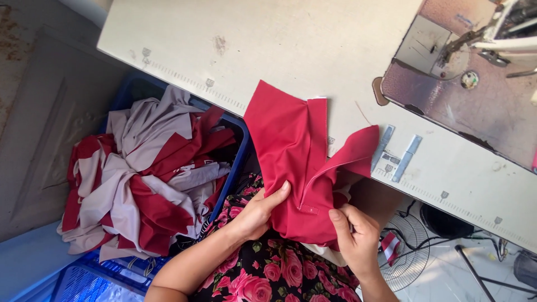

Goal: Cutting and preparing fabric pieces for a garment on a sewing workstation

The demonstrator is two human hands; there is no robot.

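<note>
Both hands grip a folded red fabric garment piece (293, 162) at the centre of the frame, its upper part lying on the pale sewing counter (279, 45) and its lower part hanging over the edge. The left hand (260, 212) clasps the cloth's left side; the right hand (352, 235) pinches its lower edge, apparently near a seam. At left, a blue plastic crate (128, 268) holds heaped red and beige cloth (140, 179). A sewing machine's metal bed (475, 106) fills the upper right.
</note>
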